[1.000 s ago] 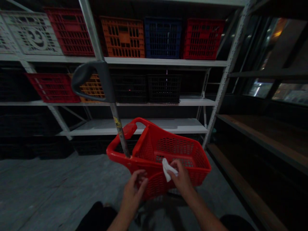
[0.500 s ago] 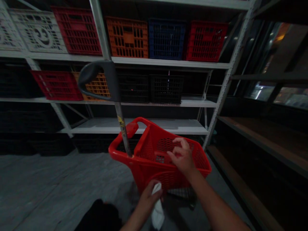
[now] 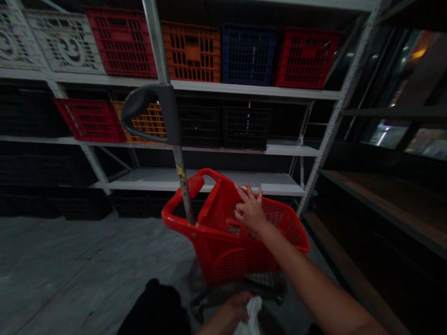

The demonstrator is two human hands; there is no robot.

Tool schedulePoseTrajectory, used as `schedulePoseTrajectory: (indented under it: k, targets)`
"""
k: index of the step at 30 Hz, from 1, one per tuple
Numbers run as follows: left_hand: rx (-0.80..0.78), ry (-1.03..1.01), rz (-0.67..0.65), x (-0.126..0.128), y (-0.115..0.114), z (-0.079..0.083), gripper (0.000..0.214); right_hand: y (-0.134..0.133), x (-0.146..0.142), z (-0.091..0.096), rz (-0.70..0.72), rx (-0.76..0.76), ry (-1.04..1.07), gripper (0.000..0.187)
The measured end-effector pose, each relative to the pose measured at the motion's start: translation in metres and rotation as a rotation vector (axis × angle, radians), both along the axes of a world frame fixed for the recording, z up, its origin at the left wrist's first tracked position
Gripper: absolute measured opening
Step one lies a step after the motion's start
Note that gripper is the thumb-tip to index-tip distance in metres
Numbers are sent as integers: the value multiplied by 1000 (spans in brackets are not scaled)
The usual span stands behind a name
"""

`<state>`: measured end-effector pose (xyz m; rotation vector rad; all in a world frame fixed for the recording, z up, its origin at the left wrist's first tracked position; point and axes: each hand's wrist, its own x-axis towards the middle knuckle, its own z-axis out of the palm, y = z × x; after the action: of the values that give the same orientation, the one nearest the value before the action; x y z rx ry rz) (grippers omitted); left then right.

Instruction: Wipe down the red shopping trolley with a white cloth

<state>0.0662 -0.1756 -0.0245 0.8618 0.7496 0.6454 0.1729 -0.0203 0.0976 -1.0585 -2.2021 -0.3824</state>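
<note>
A red plastic shopping cart (image 3: 226,260) with perforated basket walls stands before me. My right hand (image 3: 249,211) is raised over the cart's basket, several fingers spread, holding nothing; whether it touches the rim I cannot tell. Low in front of the cart, my left hand (image 3: 235,309) is closed on a crumpled white cloth (image 3: 253,316), which partly hangs below the picture edge. A metal pole (image 3: 184,188) with a grey loop handle (image 3: 171,114) rises in front of the cart's push bar (image 3: 171,218).
Behind the cart runs a white metal shelf rack (image 3: 209,187) bearing an orange crate (image 3: 192,53), a blue crate (image 3: 248,56), a red crate (image 3: 307,58) and several others. A shelf with wooden boards (image 3: 377,195) borders the right side. Concrete floor (image 3: 70,260) lies at left.
My right hand has moved up and left over the basket, its fingers spreading. My left hand has lowered and shifted right with the cloth. The view has shifted slightly.
</note>
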Motion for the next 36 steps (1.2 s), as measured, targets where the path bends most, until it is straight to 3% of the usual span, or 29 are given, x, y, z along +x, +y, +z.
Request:
schedulePoseTrajectory:
  k: [8, 12, 15, 17, 20, 22, 26, 30, 36]
  targets:
    - [109, 126, -38, 2, 1, -6, 28, 5, -1, -3, -16, -26, -13, 17]
    - [258, 163, 107, -7, 15, -10, 32, -5, 1, -3, 2, -108, 87, 19]
    - [295, 182, 364, -21, 29, 1, 35, -28, 3, -13, 89, -277, 336, 16]
    - [272, 175, 476, -32, 37, 15, 34, -50, 3, -27, 217, -476, 575, 13]
    - [297, 173, 546, -41, 42, 38, 33, -85, 1, -54, 342, -807, 886, 39]
    - [335, 205, 547, -43, 42, 47, 34, -103, -1, -70, 325, -951, 992, 53]
    - [372, 249, 466, -42, 40, 46, 40, -118, 2, -82, 350, -1084, 1125, 27]
    - [354, 272, 356, -37, 35, 36, 47, -119, 8, -81, 356, -1226, 1362, 30]
    - [538, 381, 247, -33, 23, 38, 43, -121, -1, -103, 358, -1264, 1232, 30]
